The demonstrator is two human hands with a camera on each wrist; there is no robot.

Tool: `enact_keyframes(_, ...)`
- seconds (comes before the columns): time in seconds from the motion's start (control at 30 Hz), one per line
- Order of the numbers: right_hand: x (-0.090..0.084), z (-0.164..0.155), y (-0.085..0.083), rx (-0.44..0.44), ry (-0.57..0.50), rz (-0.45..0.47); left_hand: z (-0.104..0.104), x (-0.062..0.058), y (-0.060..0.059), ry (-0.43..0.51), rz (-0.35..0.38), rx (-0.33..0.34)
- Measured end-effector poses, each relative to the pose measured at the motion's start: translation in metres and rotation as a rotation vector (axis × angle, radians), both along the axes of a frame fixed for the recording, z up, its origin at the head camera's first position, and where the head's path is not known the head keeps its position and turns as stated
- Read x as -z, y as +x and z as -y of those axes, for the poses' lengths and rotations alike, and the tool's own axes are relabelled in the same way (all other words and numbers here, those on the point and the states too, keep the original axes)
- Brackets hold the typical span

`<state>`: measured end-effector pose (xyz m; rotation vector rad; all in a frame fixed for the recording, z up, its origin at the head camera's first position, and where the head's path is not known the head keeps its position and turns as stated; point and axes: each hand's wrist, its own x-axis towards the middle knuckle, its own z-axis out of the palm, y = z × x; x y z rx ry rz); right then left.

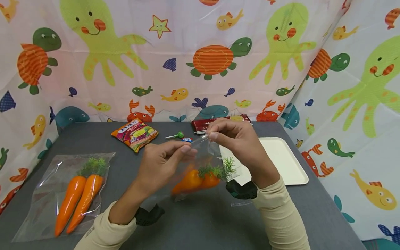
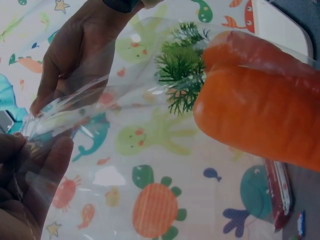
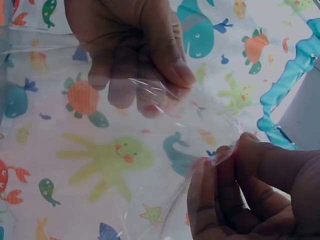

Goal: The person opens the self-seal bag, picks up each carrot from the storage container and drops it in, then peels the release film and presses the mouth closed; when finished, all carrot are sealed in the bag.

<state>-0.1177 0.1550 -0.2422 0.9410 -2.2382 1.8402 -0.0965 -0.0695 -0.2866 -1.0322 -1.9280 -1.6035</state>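
Observation:
Held up between both hands is a clear plastic bag (image 2: 145, 95) with two orange toy carrots (image 1: 192, 180) inside, their green tops (image 2: 182, 67) toward the right in the head view. The left hand (image 1: 164, 161) pinches the bag's upper edge between thumb and fingers. At the other end of that edge, the right hand (image 1: 234, 139) pinches the plastic, which is gathered at its fingertips. In the right wrist view the thin film (image 3: 165, 105) stretches between the two hands, with some left fingers seen through it.
Another clear bag (image 1: 47, 194) with two carrots lies at left. Behind are an orange candy packet (image 1: 135, 134), a green lollipop (image 1: 179, 135), a small blue wrapped sweet (image 1: 186, 140) and a dark red packet (image 1: 200, 126). A cream tray (image 1: 282, 159) sits at right; a patterned curtain (image 1: 175, 38) stands behind.

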Motion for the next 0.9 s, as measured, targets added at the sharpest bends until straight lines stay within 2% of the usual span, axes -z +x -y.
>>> enact_keyframes(0.23, 0.002, -0.001, -0.004, -0.049, -0.067, -0.011, 0.003, -0.001, 0.001, 0.016, -0.002, 0.003)
enact_keyframes(0.43, 0.000, -0.010, -0.006, 0.015, -0.166, -0.063, 0.016, 0.003, -0.001, 0.086, 0.042, -0.017)
enact_keyframes(0.53, 0.001, -0.008, -0.004, 0.054, -0.133, -0.152, 0.022, 0.003, -0.001, 0.093, 0.054, -0.045)
enact_keyframes(0.73, 0.004, 0.008, 0.001, 0.051, -0.008, -0.424, 0.019, 0.002, -0.001, 0.059, 0.094, -0.022)
enact_keyframes(0.9, 0.004, 0.018, 0.001, 0.099, 0.070, -0.530, 0.015, 0.001, -0.001, 0.066, 0.090, 0.007)
